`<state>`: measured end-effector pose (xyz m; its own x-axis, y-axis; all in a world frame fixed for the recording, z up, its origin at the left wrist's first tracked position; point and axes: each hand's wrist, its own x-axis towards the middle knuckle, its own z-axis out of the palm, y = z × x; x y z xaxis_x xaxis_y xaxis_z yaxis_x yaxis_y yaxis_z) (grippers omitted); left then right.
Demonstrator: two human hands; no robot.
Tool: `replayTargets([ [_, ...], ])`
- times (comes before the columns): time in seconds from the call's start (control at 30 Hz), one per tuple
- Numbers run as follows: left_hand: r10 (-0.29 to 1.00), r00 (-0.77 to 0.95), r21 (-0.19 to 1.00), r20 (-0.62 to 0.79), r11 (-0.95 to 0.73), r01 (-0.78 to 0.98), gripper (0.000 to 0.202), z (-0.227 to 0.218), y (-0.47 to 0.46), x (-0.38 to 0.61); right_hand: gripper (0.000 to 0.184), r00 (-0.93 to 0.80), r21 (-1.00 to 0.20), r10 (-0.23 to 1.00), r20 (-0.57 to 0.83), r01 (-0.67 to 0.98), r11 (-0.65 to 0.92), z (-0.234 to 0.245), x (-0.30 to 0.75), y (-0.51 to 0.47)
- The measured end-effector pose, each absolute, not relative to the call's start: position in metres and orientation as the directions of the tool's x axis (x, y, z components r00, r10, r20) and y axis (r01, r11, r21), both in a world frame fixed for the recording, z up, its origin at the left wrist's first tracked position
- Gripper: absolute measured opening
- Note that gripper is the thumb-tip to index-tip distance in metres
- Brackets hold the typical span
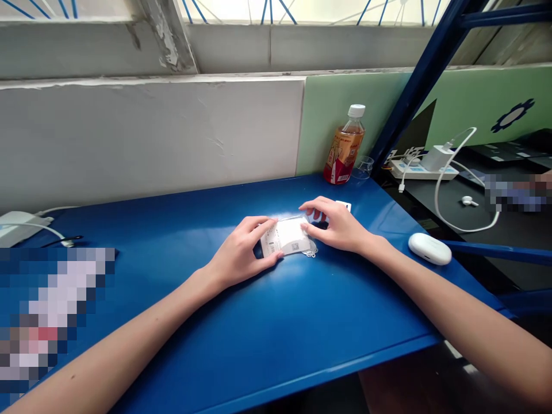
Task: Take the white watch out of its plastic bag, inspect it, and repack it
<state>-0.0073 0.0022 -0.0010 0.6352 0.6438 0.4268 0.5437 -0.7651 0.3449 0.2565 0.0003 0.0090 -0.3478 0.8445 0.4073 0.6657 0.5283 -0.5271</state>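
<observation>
A small clear plastic packet (288,236) with a white printed label lies flat on the blue table (267,322) near its middle. My left hand (244,250) grips the packet's left end, thumb below and fingers curled over the top edge. My right hand (334,224) rests on the packet's right end, fingers bent and pressing down on it. A small white piece (344,204) shows just behind my right hand. What is inside the packet is too small to make out.
A tea bottle (346,148) with a white cap stands at the table's back right, beside a clear cup (364,165). A white earbud case (429,248) lies near the right edge. Beyond it are a power strip (420,168) with charger and cable. Grey wall behind.
</observation>
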Motion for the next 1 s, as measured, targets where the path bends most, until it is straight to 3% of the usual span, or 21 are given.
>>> replayTargets([
  [0.2,0.659,0.641,0.366,0.393,-0.752,0.549,0.057,-0.0016,0.0035,-0.0083,0.027,-0.479,-0.438,0.758,0.442,0.622,0.649,0.0046,0.2601,0.0018],
  [0.43,0.664,0.647,0.355,0.376,-0.748,0.561,0.055,-0.0013,0.0033,-0.0075,0.065,-0.609,-0.396,0.719,0.335,0.601,0.694,0.0051,0.2634,-0.0005],
  [0.73,0.651,0.651,0.316,0.390,-0.759,0.570,0.055,-0.0008,0.0006,-0.0033,0.056,-0.578,-0.400,0.694,0.428,0.567,0.720,0.0025,0.2602,-0.0022],
  [1.0,0.652,0.649,0.320,0.392,-0.758,0.569,0.053,0.0017,-0.0022,-0.0033,0.053,-0.557,-0.409,0.713,0.426,0.584,0.701,0.0002,0.2607,-0.0056],
])
